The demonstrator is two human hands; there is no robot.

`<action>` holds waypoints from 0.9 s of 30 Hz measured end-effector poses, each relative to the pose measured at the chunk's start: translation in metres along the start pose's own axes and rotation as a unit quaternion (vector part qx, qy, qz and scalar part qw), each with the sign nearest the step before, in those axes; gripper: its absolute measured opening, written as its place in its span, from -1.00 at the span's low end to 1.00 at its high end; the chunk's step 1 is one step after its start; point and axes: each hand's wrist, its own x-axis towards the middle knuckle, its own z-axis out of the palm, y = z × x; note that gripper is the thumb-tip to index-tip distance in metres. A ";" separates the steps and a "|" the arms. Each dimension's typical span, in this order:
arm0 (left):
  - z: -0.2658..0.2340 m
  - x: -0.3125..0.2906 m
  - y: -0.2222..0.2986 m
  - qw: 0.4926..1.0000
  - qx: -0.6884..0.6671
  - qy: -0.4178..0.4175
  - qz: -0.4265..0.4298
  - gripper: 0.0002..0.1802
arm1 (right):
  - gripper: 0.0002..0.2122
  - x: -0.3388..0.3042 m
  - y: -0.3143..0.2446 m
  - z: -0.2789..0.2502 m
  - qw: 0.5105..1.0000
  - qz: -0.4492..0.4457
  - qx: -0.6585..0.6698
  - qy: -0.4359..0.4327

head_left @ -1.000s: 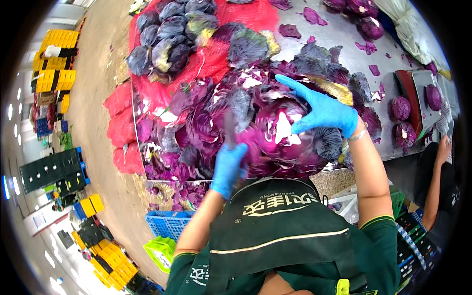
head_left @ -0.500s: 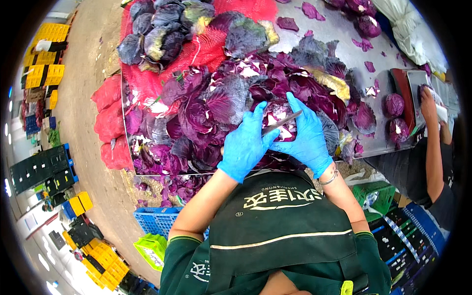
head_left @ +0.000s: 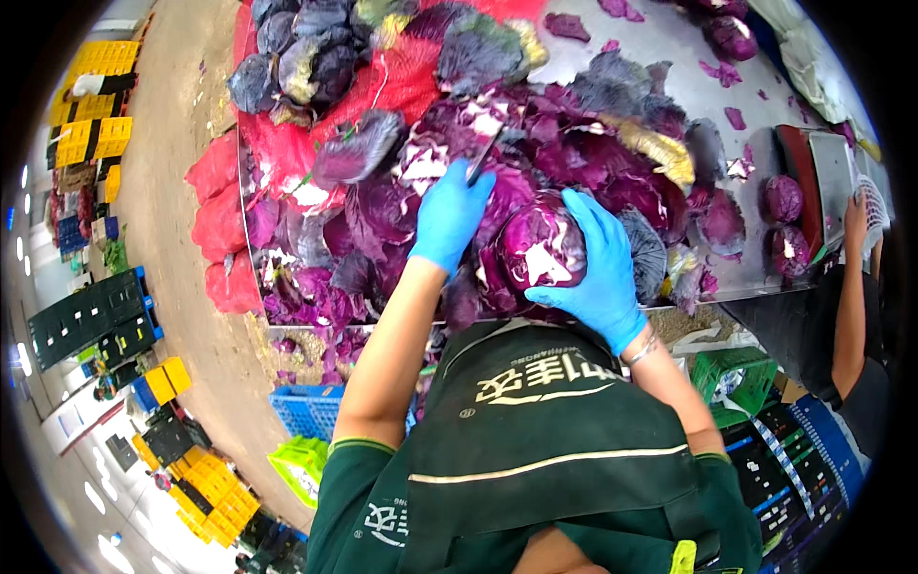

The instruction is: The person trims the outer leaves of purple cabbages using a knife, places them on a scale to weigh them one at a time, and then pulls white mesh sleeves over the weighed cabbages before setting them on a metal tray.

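A purple cabbage (head_left: 547, 234) with a pale cut patch sits close to the table's near edge. My right hand (head_left: 606, 273), in a blue glove, curves round its right side with thumb and fingers against it. To the left, my left hand (head_left: 448, 222), also gloved in blue, is closed on a knife (head_left: 486, 153). The blade points up and away, over the heap of loose purple leaves (head_left: 382, 215), apart from the cabbage. The glove hides the knife's handle.
Whole dark cabbages (head_left: 320, 72) lie on red mesh sacking (head_left: 406, 81) at far left. Two trimmed purple cabbages (head_left: 784, 199) rest at right, beside a red-and-grey container (head_left: 824, 182). Another person's arm (head_left: 849, 316) reaches in there. A green crate (head_left: 732, 378) stands below the table.
My left hand has drawn back leftward from the cabbage, and the knife now points away. More of the cabbage shows. A dark leaf now lies on the pile at left.
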 end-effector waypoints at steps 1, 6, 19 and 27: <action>-0.002 -0.006 -0.012 0.997 -0.081 -0.013 0.009 -0.57 | 0.11 0.014 0.005 -0.011 0.999 -0.027 0.004 -0.033; -0.012 -0.118 -0.026 0.818 -0.513 0.023 -0.261 -0.72 | 0.20 0.101 0.004 -0.054 0.912 -0.269 0.060 -0.302; -0.078 -0.123 0.009 0.997 -0.012 0.071 -0.008 -0.41 | 0.11 0.005 -0.022 -0.006 0.994 0.045 -0.098 -0.028; -0.035 -0.013 0.043 0.944 0.179 -0.155 0.232 -0.45 | 0.20 0.005 -0.019 0.038 0.992 0.085 -0.077 0.054</action>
